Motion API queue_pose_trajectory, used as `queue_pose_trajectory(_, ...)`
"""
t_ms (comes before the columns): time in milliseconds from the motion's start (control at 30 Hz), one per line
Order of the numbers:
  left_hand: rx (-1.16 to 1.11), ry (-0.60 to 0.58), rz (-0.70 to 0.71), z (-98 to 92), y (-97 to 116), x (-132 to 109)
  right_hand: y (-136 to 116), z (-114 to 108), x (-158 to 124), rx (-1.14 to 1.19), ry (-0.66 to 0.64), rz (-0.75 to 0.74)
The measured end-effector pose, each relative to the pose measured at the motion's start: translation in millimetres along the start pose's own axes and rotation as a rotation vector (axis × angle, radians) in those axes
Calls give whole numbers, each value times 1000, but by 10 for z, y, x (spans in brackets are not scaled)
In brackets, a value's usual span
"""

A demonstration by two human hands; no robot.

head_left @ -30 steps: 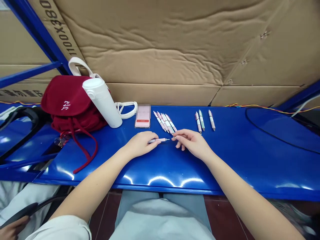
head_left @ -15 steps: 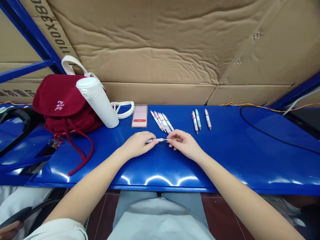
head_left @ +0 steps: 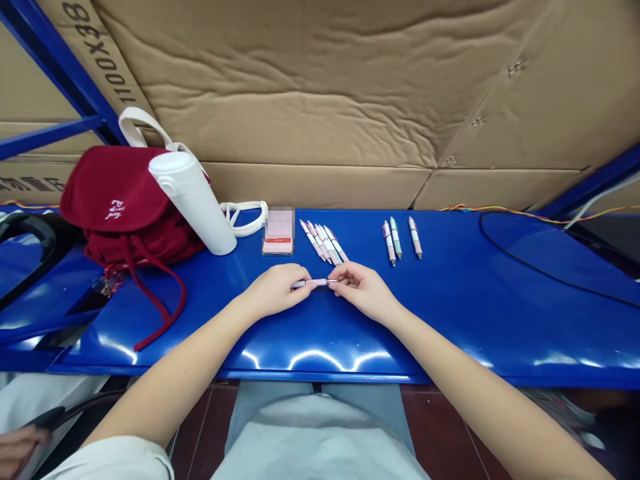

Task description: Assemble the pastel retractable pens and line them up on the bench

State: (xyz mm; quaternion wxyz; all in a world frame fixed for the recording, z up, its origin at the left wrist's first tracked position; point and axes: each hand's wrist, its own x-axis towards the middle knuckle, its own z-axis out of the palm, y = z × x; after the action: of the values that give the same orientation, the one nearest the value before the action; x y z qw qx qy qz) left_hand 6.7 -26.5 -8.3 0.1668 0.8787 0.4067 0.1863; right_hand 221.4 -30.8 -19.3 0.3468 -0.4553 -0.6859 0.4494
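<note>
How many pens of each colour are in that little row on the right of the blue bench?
Pink-and-white pens: 2
Pale green pen: 1
Total: 3

Big brown cardboard sheets (head_left: 300,87) cover the wall, all wrinkly. Blue metal bars (head_left: 60,73) run up the side. The long blue table (head_left: 500,333) is shiny, with white spots of light. Thin colored wires (head_left: 505,211) lie along its back edge. The floor (head_left: 440,427) is dark red tile.
</note>
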Motion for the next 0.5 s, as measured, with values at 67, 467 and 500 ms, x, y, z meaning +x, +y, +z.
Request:
queue_pose_trajectory(67, -1, 3, -2, 3, -2, 1, -10, 5, -5, -37, -3, -1)
queue_pose_trajectory(467, -24, 7, -5, -14, 70, 11, -16, -50, 6, -330, -80, -78)
queue_pose_trajectory(500, -26, 3, -6, -18, 70, 11, -15, -62, -1, -331, -75, -87)
